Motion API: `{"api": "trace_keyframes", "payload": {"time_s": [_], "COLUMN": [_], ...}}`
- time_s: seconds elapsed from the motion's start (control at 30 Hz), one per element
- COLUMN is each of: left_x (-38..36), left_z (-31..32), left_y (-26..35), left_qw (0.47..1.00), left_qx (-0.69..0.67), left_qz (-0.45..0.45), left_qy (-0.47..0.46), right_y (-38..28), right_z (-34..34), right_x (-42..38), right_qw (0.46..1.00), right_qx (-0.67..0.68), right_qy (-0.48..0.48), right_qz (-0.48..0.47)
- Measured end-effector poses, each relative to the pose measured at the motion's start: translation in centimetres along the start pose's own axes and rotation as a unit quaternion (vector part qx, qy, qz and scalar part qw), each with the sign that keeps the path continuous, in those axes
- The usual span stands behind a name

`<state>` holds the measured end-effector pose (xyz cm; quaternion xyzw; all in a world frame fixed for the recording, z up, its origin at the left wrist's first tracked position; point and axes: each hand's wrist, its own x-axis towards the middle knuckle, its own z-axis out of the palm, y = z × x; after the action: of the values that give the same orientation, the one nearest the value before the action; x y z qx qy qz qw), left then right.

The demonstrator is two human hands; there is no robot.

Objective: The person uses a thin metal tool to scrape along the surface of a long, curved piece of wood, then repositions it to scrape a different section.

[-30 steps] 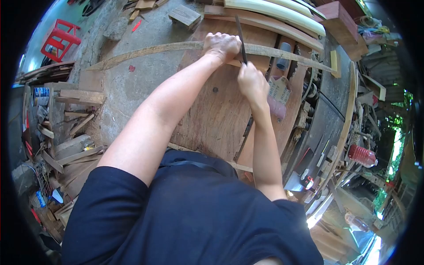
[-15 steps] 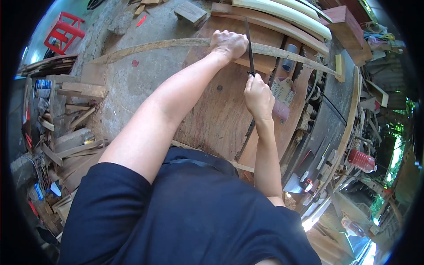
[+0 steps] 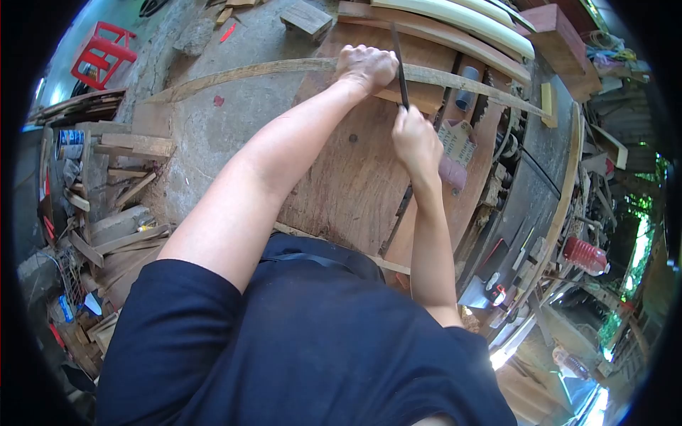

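A long curved wooden strip (image 3: 284,67) runs across the workbench from the left to the right. My left hand (image 3: 366,69) is closed over it near its middle, knuckles up. Just right of that fist, a long, thin, dark-bladed tool (image 3: 403,82) lies across the strip and points away from me. My right hand (image 3: 416,138) is wrapped around its near end, hiding the handle. The blade shows nearly edge-on, so its exact kind cannot be made out.
Pale shaped wood pieces (image 3: 455,25) lie at the far side of the bench (image 3: 341,177). Right of my right hand are a sandpaper roll (image 3: 452,172) and a grey tube (image 3: 467,89). A red stool (image 3: 104,55) stands far left, above scrap wood (image 3: 135,145).
My right hand has moved slightly away from me along the blade's line, pushing the tool forward. My left hand keeps its hold on the strip, and the view has shifted a little.
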<state>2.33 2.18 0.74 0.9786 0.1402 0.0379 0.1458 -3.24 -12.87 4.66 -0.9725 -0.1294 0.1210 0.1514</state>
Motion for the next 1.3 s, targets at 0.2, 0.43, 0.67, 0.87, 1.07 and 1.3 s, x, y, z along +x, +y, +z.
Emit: {"api": "trace_keyframes", "payload": {"time_s": [0.2, 0.43, 0.67, 0.87, 1.07, 1.3], "left_x": [0.0, 0.0, 0.2, 0.0, 0.3, 0.2], "left_z": [0.6, 0.7, 0.3, 0.2, 0.4, 0.0], "left_y": [0.0, -0.3, -0.3, -0.1, -0.2, 0.0], "left_qw": [1.000, 0.999, 1.000, 1.000, 1.000, 1.000], "left_qx": [0.006, -0.006, -0.008, -0.007, 0.002, 0.004], "left_qz": [0.013, 0.022, 0.014, 0.015, 0.015, 0.007], "left_qy": [0.015, 0.033, 0.015, -0.003, 0.007, -0.005], "right_y": [-0.1, 0.3, 0.3, 0.6, 0.2, 0.1], "right_z": [1.4, 0.8, 0.9, 1.1, 1.5, 1.2], "right_x": [2.4, 1.4, 0.6, 1.6, 1.5, 2.5], "right_qw": [0.999, 1.000, 1.000, 1.000, 0.999, 1.000], "right_qx": [0.004, 0.013, 0.011, 0.002, 0.015, 0.020], "right_qy": [0.034, 0.013, 0.014, 0.020, 0.045, 0.024], "right_qz": [-0.014, -0.003, -0.009, -0.013, -0.009, 0.002]}}
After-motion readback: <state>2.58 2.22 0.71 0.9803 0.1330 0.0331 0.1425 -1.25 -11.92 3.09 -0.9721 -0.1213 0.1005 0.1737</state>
